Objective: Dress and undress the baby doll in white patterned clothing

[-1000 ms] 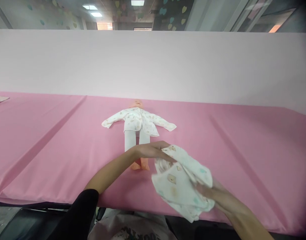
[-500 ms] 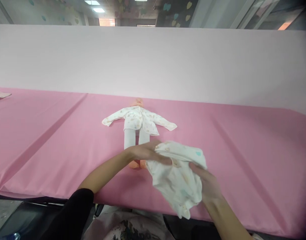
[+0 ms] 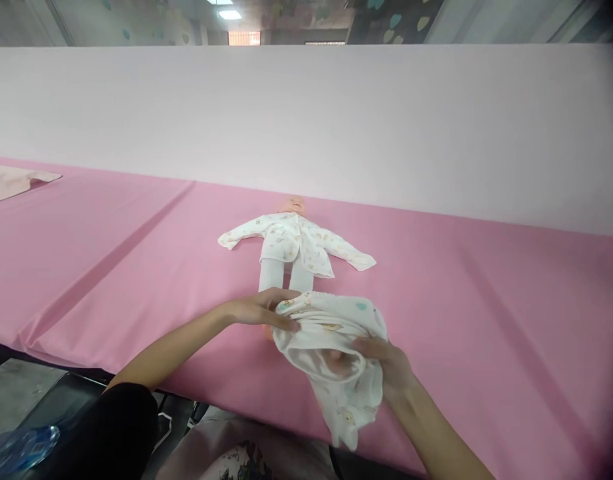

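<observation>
Now, garment: since a second ago we have brought the small white printed garment (image 3: 331,340) lower and nearer the doll's feet.
Left hand (image 3: 259,310): pinches its 10 o'clock edge.
Right hand (image 3: 386,363): grips the 4 o'clock side, fingers perhaps tucked inside.
Doll (image 3: 291,250): at 12 o'clock on the pink table (image 3: 486,300), dressed, feet hidden.

A soft white cloth garment (image 3: 331,347), matt and printed with small pastel figures, lies bunched in loose folds. The doll (image 3: 292,248) wears the same thin printed cloth (its legs are in plain white knit), and its head looks like smooth peach plastic. The table cover (image 3: 486,300) is pink fabric with a faint satin sheen, creased near its left edge.
</observation>
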A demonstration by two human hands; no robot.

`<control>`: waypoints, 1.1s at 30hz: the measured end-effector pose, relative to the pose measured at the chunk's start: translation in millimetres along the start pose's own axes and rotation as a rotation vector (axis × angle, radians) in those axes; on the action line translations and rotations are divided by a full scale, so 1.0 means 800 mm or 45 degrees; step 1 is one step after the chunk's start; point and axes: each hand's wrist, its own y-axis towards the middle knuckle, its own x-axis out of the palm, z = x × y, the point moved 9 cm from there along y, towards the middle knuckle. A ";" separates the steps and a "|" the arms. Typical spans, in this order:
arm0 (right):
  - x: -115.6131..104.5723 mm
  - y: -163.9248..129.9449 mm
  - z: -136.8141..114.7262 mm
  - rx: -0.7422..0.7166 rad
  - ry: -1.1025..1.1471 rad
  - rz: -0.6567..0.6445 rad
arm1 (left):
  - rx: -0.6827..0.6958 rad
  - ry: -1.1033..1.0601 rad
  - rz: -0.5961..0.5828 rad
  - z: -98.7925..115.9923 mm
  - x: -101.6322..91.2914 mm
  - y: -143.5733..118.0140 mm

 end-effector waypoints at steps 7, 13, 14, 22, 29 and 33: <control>0.017 0.011 0.007 0.052 0.128 -0.085 | -0.083 0.041 -0.230 -0.025 0.033 0.008; 0.009 0.012 -0.004 -0.026 0.052 -0.158 | 0.003 -0.003 -0.101 -0.013 0.016 0.017; 0.010 0.010 -0.004 -0.030 0.030 -0.196 | -0.008 0.029 -0.162 -0.012 0.017 0.016; -0.022 -0.013 0.002 0.104 -0.184 -0.170 | 0.123 1.235 -0.030 -0.003 -0.053 0.003; -0.012 -0.011 0.000 0.261 -0.410 -0.174 | 0.279 1.990 0.063 -0.044 -0.071 -0.005; 0.033 0.002 0.009 0.286 -0.387 -0.376 | 0.386 2.048 -0.056 -0.050 -0.053 -0.003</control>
